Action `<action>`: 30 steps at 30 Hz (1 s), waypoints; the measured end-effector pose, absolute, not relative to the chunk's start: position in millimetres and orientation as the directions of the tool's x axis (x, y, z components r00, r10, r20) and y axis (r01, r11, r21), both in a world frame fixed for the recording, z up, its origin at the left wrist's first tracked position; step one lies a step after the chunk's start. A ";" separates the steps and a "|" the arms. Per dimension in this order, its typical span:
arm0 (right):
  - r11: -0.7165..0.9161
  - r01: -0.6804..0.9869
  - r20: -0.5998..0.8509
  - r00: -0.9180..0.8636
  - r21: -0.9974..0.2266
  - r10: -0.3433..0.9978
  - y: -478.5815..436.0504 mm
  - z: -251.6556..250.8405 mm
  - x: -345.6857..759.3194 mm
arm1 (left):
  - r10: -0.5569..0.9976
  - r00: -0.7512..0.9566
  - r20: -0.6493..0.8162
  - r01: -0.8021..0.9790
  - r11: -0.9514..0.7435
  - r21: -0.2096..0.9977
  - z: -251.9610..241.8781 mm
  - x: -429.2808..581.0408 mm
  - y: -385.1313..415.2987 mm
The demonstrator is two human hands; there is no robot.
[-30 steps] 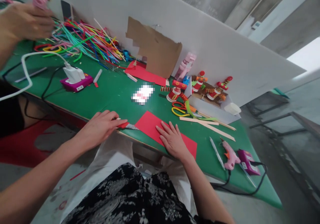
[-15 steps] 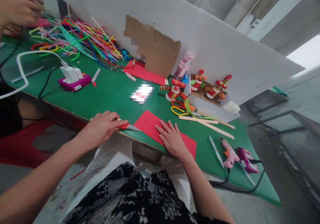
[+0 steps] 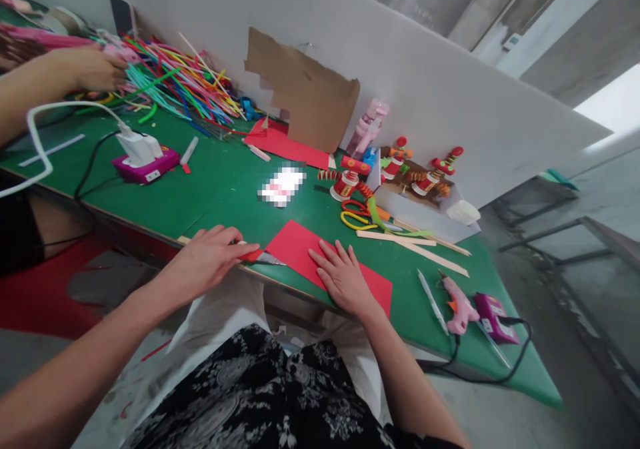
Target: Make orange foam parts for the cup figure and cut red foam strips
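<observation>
A sheet of red paper (image 3: 290,243) lies near the front edge of the green table. My right hand (image 3: 343,277) rests flat on it, fingers spread. At the sheet's left end, my left hand (image 3: 210,255) is closed around a utility knife (image 3: 253,255) with a red handle. The knife's blade lies low along the paper's near left edge; I cannot tell whether it is under the sheet. Beyond the paper are scissors (image 3: 357,221) with red and yellow handles, and flat wooden sticks (image 3: 430,257).
Another person's hand (image 3: 95,69) is over a pile of coloured pipe cleaners (image 3: 190,79). A purple power strip (image 3: 145,167) with cables stands at left. Right are a pink glue gun (image 3: 461,309), a pen (image 3: 433,301) and small red figures (image 3: 345,185). Cardboard (image 3: 320,112) leans against the divider.
My left hand has shifted the knife slightly right, closer along the paper's edge. My right hand stays put. The other person's hand has moved right and down to the pipe cleaners.
</observation>
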State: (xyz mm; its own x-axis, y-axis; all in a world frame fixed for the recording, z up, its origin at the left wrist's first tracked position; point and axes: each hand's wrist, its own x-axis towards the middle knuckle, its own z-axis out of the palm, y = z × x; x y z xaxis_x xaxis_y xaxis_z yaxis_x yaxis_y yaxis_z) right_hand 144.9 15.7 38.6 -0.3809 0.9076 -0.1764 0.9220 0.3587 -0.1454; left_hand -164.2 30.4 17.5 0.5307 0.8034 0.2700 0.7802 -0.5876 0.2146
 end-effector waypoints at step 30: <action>0.395 0.906 -0.144 -0.416 -0.154 0.898 15.8 28.8 152.2 | 0.817 0.539 0.206 0.803 -0.572 0.166 23.2 -132.8 18.4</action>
State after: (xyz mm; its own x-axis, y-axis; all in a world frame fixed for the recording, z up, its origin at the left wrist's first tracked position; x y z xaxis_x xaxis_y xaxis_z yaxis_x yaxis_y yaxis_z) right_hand 152.2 15.8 28.8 -0.4162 0.8978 -0.1441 0.9056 0.3951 -0.1544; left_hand -132.8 18.4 23.2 0.5392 0.8167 0.2056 0.8031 -0.5721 0.1664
